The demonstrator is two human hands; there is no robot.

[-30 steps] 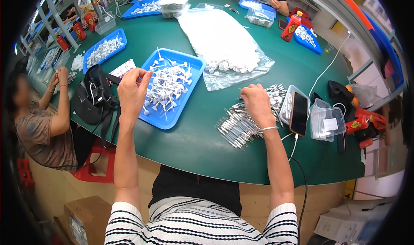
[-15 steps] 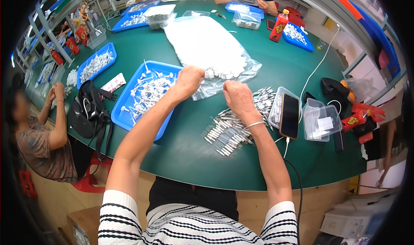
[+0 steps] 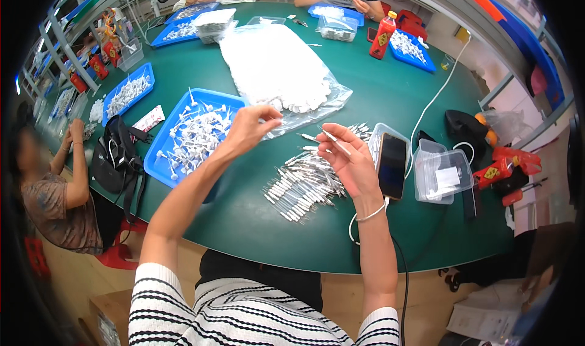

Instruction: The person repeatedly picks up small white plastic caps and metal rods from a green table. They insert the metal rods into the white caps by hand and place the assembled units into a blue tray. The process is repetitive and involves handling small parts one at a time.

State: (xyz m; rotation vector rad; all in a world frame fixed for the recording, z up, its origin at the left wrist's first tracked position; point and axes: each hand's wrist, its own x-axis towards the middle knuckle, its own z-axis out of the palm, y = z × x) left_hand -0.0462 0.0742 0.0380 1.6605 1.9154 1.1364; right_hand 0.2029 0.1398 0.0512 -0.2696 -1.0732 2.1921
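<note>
My right hand [image 3: 350, 166] is turned palm up, its fingers closed on a thin white stick [image 3: 335, 140] like those in the heap beneath. That pile of slim white and grey sticks [image 3: 304, 187] lies on the table just left of my right wrist. My left hand [image 3: 248, 130] hovers near the close end of a clear plastic bag [image 3: 326, 99] of small white pieces [image 3: 301, 96]. Its thumb and fingers are apart, and I see nothing between them. Left of that hand, a blue tray [image 3: 152, 157] holds many white stems with round heads [image 3: 195, 136].
A black phone [image 3: 393, 163] leans on a clear box beside the pile, with a white cable. Further right stand clear plastic containers [image 3: 434, 178]. A black backpack [image 3: 122, 151] sits at the left edge. Other people work around the green table [image 3: 262, 236]; a red bottle [image 3: 382, 36] stands beyond.
My right hand has turned palm up, showing a white stick in its fingers. My left hand has moved slightly left and down, its fingers opening. The whole view has shifted slightly.
</note>
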